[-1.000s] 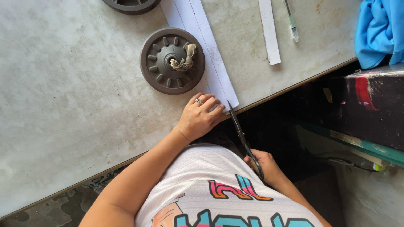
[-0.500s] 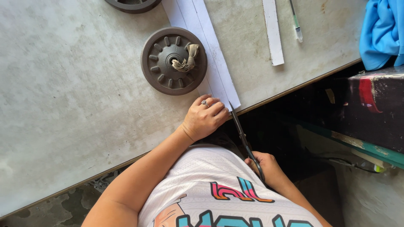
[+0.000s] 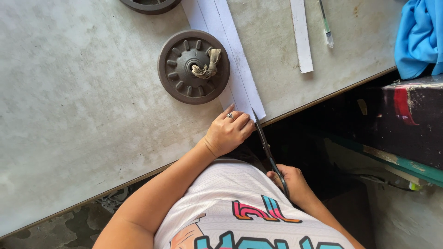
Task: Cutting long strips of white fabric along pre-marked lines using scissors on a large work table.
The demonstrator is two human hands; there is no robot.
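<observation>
Your left hand [image 3: 227,132] rests at the near edge of the grey table [image 3: 78,120], fingers curled and pressing down on the near end of the long white paper strip [image 3: 230,60]; a ring shows on one finger; your right hand [image 3: 291,183] sits below the table edge, close to your body, closed around the handles of the dark scissors [image 3: 266,150]; the blades run up from that hand to the near end of the strip, their tip touching the paper's edge just beside your left fingers; whether the blades stand apart or together cannot be told; the strip lies lengthwise across the table, away from you, with a round dark weight [image 3: 194,67] resting partly on its left side; a knot of pale cord sits at the weight's centre; a second, narrower white strip [image 3: 301,37] lies to the right, well apart, with a pen [image 3: 325,25] just beside it; a blue cloth [image 3: 420,37] lies at the table's far right corner.
</observation>
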